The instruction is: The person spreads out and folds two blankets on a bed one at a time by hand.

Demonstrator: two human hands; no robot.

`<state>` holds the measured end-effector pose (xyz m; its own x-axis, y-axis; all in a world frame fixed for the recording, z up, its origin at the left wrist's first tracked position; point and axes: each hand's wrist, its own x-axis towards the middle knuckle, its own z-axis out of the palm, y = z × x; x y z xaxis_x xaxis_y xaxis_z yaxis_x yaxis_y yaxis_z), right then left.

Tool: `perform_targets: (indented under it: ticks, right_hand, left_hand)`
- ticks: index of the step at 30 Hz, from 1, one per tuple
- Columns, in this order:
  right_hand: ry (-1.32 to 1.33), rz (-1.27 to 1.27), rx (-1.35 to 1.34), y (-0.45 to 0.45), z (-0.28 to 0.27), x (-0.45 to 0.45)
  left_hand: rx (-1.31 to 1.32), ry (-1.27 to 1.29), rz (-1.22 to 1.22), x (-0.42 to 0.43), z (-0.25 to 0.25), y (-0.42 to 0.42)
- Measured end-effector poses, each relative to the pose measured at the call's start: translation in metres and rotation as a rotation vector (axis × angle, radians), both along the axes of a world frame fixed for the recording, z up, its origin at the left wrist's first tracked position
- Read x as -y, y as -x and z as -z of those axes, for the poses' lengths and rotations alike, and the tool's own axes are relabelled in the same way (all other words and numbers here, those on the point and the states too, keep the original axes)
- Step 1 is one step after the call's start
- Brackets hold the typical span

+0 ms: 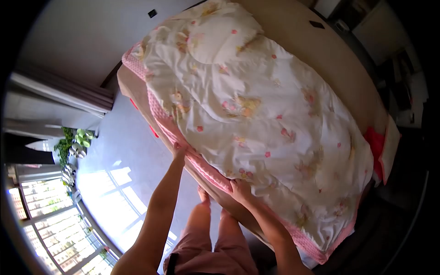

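Observation:
A white quilt (256, 110) with small pink flowers and cartoon figures lies spread over the bed. Along its near side runs a pink textured border (206, 169). My left hand (180, 150) grips this border near the middle of the bed's edge. Further right, my right hand (239, 189) has its fingers closed on the same edge, where the white cloth meets the pink. Between the two hands the border is bunched into a fold. The fingertips of both hands are partly hidden by cloth.
A beige sheet (316, 50) shows beyond the quilt, with red cloth (376, 149) at the right corner. Potted plants (75, 142) stand by the window (59, 229) at left. A grey curtain (64, 89) hangs near the wall. My legs stand against the bedside.

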<state>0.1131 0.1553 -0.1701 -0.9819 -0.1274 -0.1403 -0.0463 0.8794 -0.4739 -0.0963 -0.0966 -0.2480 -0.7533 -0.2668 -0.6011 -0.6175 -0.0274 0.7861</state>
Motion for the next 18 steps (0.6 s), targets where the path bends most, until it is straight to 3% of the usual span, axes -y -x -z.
perform_targets:
  ticks: [5, 7, 9, 11, 14, 15, 17, 18]
  right_hand:
    - [0.099, 0.08, 0.059, 0.125, -0.047, 0.046]
    - [0.167, 0.093, -0.118, 0.177, -0.04, 0.076]
    - [0.168, 0.122, -0.101, 0.222, -0.033, 0.115]
    - [0.147, 0.075, -0.076, 0.258, -0.038, 0.152]
    - [0.061, 0.04, -0.161, 0.306, -0.022, 0.202]
    - [0.002, 0.041, -0.285, 0.321, -0.014, 0.216]
    - [-0.026, 0.086, -0.344, 0.356, -0.005, 0.241]
    - [-0.099, 0.164, -0.344, 0.365, 0.017, 0.247]
  left_hand:
    - [-0.009, -0.298, -0.243, -0.009, -0.023, 0.03]
    - [0.047, -0.482, -0.506, -0.009, -0.042, 0.048]
    - [0.166, -0.558, -0.501, 0.016, -0.013, 0.07]
    - [0.073, -0.923, -0.458, 0.043, 0.0, 0.104]
    - [0.106, -1.108, -0.353, 0.078, -0.025, 0.17]
    - [0.108, -1.111, -0.352, 0.087, -0.032, 0.191]
    - [0.095, -1.072, 0.006, 0.104, -0.041, 0.243]
    - [0.107, -1.069, 0.008, 0.109, -0.039, 0.259]
